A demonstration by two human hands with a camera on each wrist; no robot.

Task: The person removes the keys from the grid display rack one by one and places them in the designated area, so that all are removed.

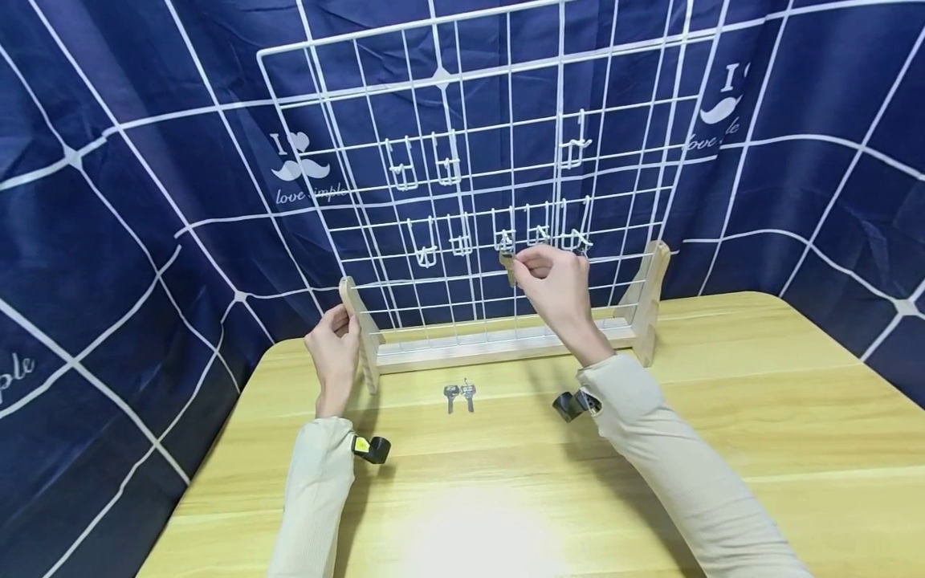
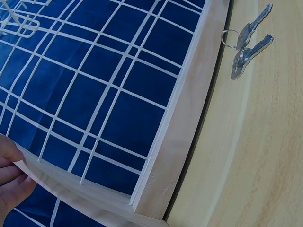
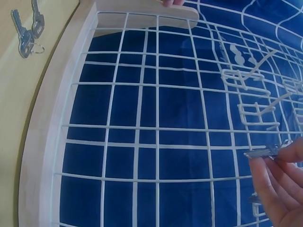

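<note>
My right hand (image 1: 556, 289) pinches a metal key (image 1: 508, 269) between thumb and fingers, close below a white wire hook (image 1: 504, 239) on the grid. In the right wrist view the key (image 3: 260, 153) lies flat between the fingertips, with part of a ring beside the thumb. With my left hand (image 1: 335, 347) I hold the upper part of the rack's left wooden side support (image 1: 352, 301); the left wrist view shows the fingers bent at its edge. Two keys (image 1: 460, 393) joined by a ring lie on the table before the rack.
The white wire grid (image 1: 491, 168) stands on a wooden base (image 1: 462, 353). Several other hooks hang on it in two rows, including one at the upper right (image 1: 574, 152). A right wooden support (image 1: 650, 305) stands beyond my right forearm. Dark blue curtain (image 1: 144, 241) surrounds the table (image 1: 759, 401).
</note>
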